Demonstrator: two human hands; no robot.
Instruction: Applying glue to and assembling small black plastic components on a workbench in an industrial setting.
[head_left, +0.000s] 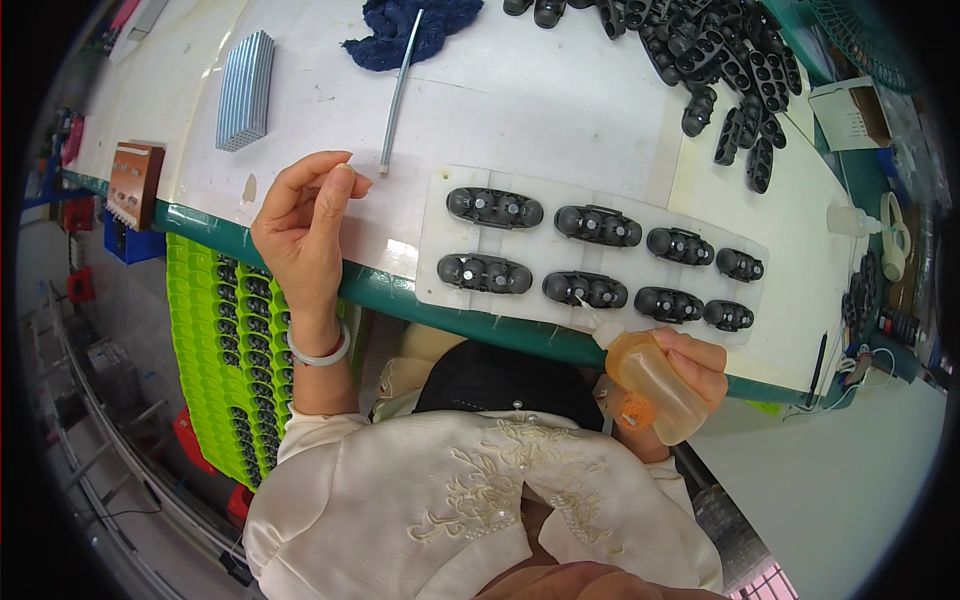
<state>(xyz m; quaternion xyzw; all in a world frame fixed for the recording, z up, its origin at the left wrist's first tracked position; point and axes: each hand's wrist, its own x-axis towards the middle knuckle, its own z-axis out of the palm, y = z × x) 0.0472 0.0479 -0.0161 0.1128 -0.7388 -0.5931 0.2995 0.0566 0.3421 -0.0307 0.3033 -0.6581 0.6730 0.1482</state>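
My right hand (698,365) is closed round a translucent squeeze bottle (672,395) with amber tinting near its neck and an orange patch on its side. The bottle is tilted, its thin pale nozzle pointing at the second black plastic part (586,290) in the near row. I cannot tell whether the tip touches it. This part sits with several alike in two rows on a white fixture plate (432,235). Left of the plate, above the table edge, my left hand (308,215) is raised, thumb and forefinger pinched; anything between them is too small to make out.
A metallic rod (400,95) lies beside a dark blue cloth (425,35). A stack of blue-silver strips (245,90) and a brown block (135,182) are farther left. Many black parts (715,60) are heaped back right. Green trays (215,340) with black parts stand below the table's left edge.
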